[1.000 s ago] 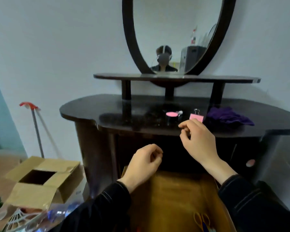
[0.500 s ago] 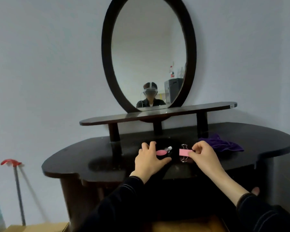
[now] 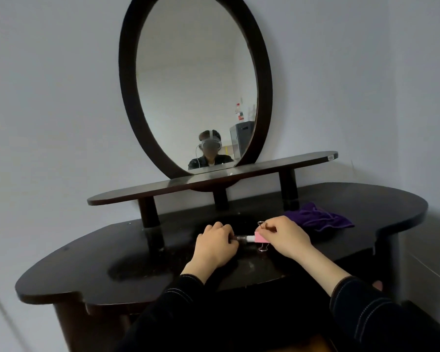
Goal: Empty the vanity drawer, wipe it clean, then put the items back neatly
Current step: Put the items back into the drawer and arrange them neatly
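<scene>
**Two hands, two small things under the mirror**

Both hands work on the vanity top point(image 3: 87, 265) straight below the mirror point(image 3: 196, 85). The left hand point(image 3: 215, 246) curls its fingers round one end of a small tube point(image 3: 241, 239), which lies crosswise with its pale end pointing right. That end touches or nearly touches a pink clip point(image 3: 261, 238). The right hand point(image 3: 283, 236) pinches the clip, whose wire loops point away from and towards the person. Each hand is nearer its own item, so lifting needs no crossing. A purple cloth point(image 3: 318, 219) lies crumpled below and right of the mirror, nearer the right hand. The drawer is out of view. No writing is readable, and a sticker point(image 3: 330, 156) on the shelf point(image 3: 163, 190) is too small to read.
</scene>
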Demonstrator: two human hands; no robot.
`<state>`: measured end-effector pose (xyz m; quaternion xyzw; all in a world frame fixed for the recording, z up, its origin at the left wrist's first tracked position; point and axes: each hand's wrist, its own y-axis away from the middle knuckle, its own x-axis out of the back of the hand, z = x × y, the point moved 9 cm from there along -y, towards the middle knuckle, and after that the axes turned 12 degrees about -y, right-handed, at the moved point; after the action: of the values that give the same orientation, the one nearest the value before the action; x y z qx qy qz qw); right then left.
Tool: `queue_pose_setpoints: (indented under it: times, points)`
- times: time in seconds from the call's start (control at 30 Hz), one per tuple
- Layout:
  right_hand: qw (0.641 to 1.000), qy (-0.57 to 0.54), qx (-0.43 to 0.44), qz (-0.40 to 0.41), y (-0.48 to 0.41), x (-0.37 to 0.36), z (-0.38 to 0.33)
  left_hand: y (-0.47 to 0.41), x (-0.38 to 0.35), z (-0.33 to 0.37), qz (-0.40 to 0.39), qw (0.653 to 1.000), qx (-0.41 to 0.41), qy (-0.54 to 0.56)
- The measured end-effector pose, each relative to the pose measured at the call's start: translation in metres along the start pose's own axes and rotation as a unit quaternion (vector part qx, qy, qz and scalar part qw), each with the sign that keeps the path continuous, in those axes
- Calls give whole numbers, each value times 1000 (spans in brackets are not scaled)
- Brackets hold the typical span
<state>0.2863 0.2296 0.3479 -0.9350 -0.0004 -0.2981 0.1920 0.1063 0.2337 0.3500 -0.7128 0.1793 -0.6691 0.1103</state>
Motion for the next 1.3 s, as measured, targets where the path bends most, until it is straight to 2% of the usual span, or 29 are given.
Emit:
queue_pose_setpoints:
  times: [0.1,0.23,0.3,0.57,0.87,1.13,1.3]
  points:
    - [999,-45,7,7,1,3,0,1,-2,0,3,1000,-4,11]
    - [999,-26,10,-20,1,-3,-2,0,-6,4,-9,999,-27,17]
    - [998,-52,4,-18,1,-2,-1,-1,-8,6,-6,999,-38,21]
    - [977,-189,-51,84,0,14,17,-9,-11,23,-47,993,-111,-15]
    - [971,-212,-53,96,-2,14,21,-4,7,17,48,994,-86,47]
    - [968,-221,-54,106,-2,16,22,-5,-3,22,0,994,-109,10]
    - [969,-214,-64,108,-6,16,26,-4,-1,25,19,993,-115,4]
